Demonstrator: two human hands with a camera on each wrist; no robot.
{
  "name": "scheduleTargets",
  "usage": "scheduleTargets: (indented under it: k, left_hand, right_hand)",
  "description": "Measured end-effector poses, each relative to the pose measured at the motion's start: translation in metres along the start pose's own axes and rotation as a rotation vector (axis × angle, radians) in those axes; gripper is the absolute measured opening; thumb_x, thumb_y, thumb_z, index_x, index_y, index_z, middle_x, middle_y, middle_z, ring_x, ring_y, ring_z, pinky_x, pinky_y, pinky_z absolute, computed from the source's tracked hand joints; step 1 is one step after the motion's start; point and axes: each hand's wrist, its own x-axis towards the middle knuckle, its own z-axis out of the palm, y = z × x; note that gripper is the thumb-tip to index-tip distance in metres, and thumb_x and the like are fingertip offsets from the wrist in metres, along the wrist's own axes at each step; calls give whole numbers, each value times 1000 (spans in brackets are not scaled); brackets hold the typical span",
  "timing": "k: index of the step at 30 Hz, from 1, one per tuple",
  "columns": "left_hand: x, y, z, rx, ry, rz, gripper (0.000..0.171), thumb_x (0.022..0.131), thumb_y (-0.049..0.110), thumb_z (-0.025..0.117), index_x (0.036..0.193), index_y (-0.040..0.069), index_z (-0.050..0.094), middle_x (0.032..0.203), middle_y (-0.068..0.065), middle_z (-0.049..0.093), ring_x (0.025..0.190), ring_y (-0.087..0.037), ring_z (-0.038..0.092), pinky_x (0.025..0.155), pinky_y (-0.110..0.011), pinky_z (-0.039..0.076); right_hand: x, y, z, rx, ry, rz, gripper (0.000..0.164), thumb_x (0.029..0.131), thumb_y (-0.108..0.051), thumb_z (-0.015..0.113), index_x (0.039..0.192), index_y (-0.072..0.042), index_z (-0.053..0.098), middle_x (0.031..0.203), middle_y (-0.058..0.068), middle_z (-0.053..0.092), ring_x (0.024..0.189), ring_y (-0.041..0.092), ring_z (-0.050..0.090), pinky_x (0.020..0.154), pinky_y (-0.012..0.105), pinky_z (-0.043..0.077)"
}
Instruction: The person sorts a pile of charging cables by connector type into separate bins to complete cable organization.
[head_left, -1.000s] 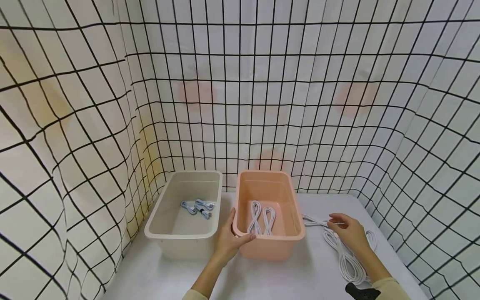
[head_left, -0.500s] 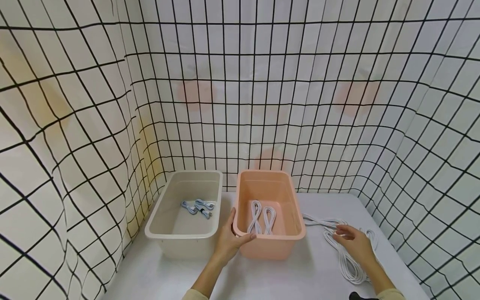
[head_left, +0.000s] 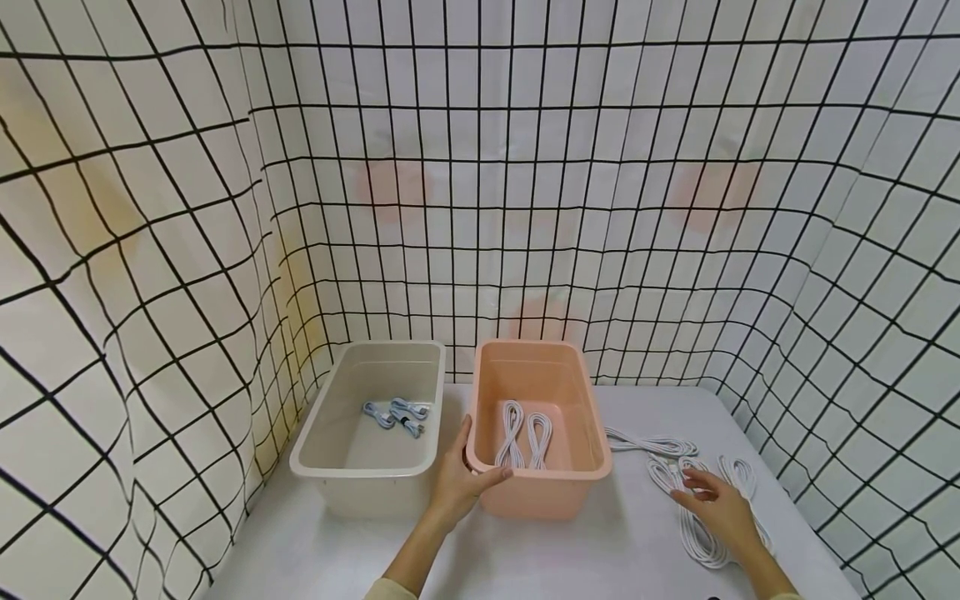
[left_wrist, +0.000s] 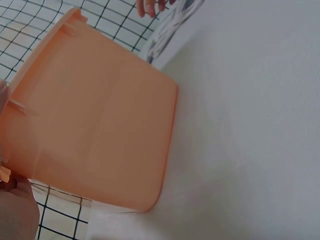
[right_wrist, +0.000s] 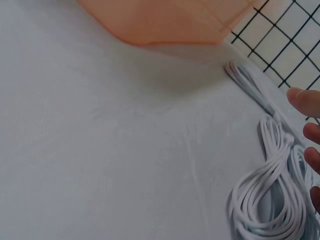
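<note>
Pickup's prob. the step: my L fingers (head_left: 462, 437) grip peach bin (head_left: 536, 502), R fingers (head_left: 703, 478) loosely apart abv. white cables (right_wrist: 274, 167), so next move likely needs a pinch.

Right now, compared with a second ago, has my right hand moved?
Yes: judged against the cream rectangular plastic bin, your right hand has shifted farther right and nearer you.

Behind a white tabletop (head_left: 585, 554) rises a pale back wall (head_left: 525, 183) crossed by black grid lines (head_left: 480, 47); a matching left wall (head_left: 142, 283) and right wall (head_left: 885, 275) flank the tabletop. Blurred reddish patches (head_left: 393, 192) show behind it, yellowish patches (head_left: 105, 200) to its left.
</note>
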Motion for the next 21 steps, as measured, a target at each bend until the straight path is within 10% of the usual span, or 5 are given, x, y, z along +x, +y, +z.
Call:
scheduleTargets:
  k: [13,21]
  left_hand:
    - [3,-1,-1,13,-1,7,119,75,19,96,165,6,19,166,-16,29,139,-36,47,110,-45,43]
    - [1,-1,-2,-11,-4,-5,120,75,22,96,166,8,19,167,-15,27,141,-36,45,111,-43,42]
  right_hand:
    - [-3,28,18,-272,-86,-30,76,85,-47,83,132,9,61,128,34,60,119,58,52,96,69,43]
    - [-1,24,30,-374,-60,62,66,87,-32,81,133,9,60,129,38,57,118,60,51,93,71,42]
